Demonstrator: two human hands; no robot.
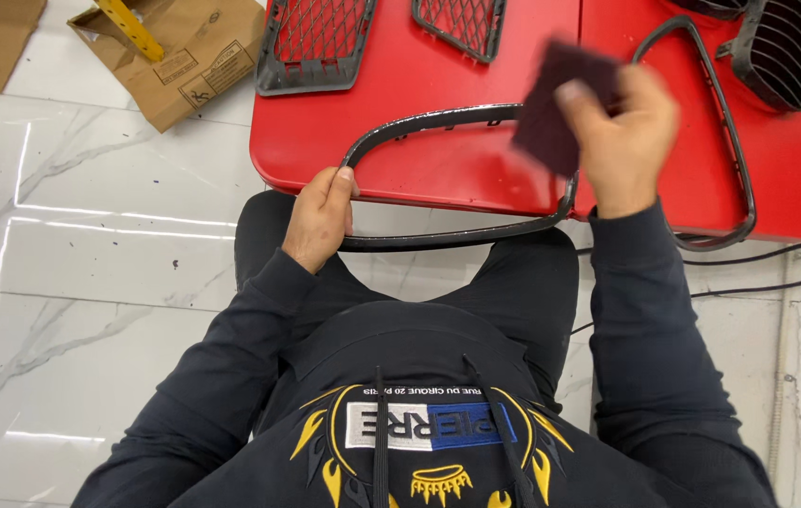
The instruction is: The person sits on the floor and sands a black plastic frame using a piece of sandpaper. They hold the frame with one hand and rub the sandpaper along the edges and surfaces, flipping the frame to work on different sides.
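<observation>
Below, left hand (320,218) grips the trim ring (457,235); right hand (622,141) pinches a pad (551,113).

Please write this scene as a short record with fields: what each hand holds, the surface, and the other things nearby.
left hand: grips the left end of a glossy black trim ring
right hand: holds a dark maroon abrasive pad above the ring
surface: red table
on table: two mesh grille inserts, a slatted grille, a second trim ring
floor: cardboard box, black cables
</observation>
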